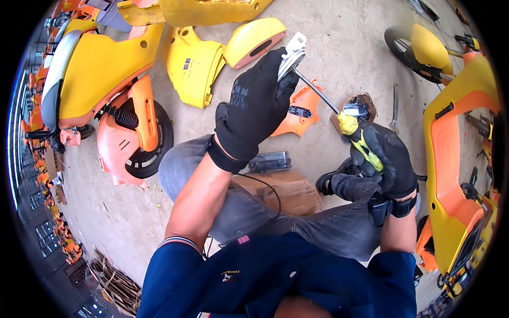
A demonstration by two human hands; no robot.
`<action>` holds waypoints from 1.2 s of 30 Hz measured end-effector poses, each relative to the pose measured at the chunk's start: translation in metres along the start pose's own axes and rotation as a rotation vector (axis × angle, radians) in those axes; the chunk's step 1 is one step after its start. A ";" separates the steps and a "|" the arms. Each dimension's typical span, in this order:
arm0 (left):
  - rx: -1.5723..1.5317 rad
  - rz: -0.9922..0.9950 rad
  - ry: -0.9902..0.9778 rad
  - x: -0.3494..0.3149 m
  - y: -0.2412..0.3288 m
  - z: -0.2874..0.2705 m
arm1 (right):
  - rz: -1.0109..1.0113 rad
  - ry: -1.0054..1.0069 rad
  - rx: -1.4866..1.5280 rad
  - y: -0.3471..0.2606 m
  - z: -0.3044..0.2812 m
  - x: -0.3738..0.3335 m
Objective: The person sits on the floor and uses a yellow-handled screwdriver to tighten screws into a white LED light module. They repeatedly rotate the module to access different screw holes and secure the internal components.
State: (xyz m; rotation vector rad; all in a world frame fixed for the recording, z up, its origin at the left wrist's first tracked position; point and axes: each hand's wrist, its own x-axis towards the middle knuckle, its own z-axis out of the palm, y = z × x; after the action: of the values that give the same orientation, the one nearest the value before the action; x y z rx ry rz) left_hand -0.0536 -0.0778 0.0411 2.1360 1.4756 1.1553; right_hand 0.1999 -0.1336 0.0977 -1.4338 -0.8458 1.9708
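My left hand (252, 103), in a black glove, is closed around a small white and grey metal part (292, 56) and holds it up in front of me. In my right hand (392, 161), also gloved in black, is a screwdriver (348, 123) whose handle is wrapped in yellow. Its long metal shaft points up and left, and the tip reaches the metal part beside my left fingers. I cannot tell whether the tip sits in a screw. Below the shaft, an orange panel with a small display (301, 112) lies on the floor.
Yellow body panels (193, 69) lie ahead on the concrete. Yellow and orange scooters stand at left (106, 79) and right (440, 143). A metal hand tool (395, 106) lies beyond my right hand, near a small open carton (366, 100). A dark case (270, 161) rests by flattened cardboard (297, 191).
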 end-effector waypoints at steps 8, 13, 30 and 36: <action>-0.015 -0.025 0.027 0.006 0.002 -0.005 | -0.914 0.458 -1.028 0.016 0.011 0.008; -0.034 -0.058 0.027 0.002 0.000 -0.003 | -0.997 0.515 -1.205 0.022 0.012 0.008; 0.005 0.010 0.007 0.005 -0.002 -0.004 | -0.472 0.211 -0.481 0.008 0.005 0.004; 0.004 -0.073 -0.002 0.003 -0.001 -0.003 | -0.970 0.498 -1.169 0.017 0.014 0.006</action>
State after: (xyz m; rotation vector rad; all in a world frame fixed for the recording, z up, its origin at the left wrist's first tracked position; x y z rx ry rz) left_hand -0.0556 -0.0751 0.0436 2.0669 1.5428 1.1247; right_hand 0.1837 -0.1422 0.0847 -1.4428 -2.0537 0.2831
